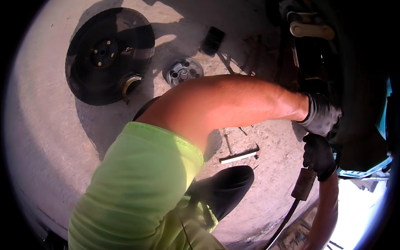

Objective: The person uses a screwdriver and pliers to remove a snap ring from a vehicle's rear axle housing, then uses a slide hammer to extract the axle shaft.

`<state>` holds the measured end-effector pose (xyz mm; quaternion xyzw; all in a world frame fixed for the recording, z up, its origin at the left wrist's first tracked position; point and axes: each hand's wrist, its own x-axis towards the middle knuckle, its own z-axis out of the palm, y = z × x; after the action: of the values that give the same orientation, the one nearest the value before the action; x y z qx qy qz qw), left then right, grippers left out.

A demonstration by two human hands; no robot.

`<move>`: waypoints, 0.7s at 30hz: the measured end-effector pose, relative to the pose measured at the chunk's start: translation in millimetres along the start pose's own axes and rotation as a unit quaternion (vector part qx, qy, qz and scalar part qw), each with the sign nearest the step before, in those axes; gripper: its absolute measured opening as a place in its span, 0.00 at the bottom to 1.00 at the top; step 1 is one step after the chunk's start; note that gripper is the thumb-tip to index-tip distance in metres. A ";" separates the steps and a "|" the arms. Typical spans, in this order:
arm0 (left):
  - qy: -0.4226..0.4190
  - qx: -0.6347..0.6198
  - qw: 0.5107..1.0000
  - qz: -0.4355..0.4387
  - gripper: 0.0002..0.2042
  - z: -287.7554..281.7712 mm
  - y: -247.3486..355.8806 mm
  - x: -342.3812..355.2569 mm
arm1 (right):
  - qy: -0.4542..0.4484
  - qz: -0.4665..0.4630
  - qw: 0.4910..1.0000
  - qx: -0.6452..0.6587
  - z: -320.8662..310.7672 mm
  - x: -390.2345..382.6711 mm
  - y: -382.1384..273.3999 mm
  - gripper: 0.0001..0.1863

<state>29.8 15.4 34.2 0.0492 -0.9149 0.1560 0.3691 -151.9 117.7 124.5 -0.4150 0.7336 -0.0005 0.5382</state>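
Observation:
My left arm stretches across to the right, and my left hand in a grey glove is closed at the dark part of a vehicle. What its fingers grip is hidden in shadow. Just below it, my right hand in a black glove is wrapped around a hand tool with a brown cylindrical end. A black hose or cable runs from that end toward the lower edge. The tool's working end is hidden by my hands and the shadow.
A large black wheel lies flat at the far left, with a curved brass-coloured piece on it. Beside it are a round silver wheel cover and a black flat rectangular object. A dark bar with a pale strip lies near my knee.

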 end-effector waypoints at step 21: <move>0.039 -0.105 0.993 -0.037 0.07 -5.3 4.3 10.1 | 0.094 0.069 0.988 0.103 32.3 -16.4 -27.9 0.15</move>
<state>25.1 21.5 43.7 0.0379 -0.9085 0.0466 0.4135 -108.1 123.7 136.3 -0.3037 0.8039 -0.0773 0.5055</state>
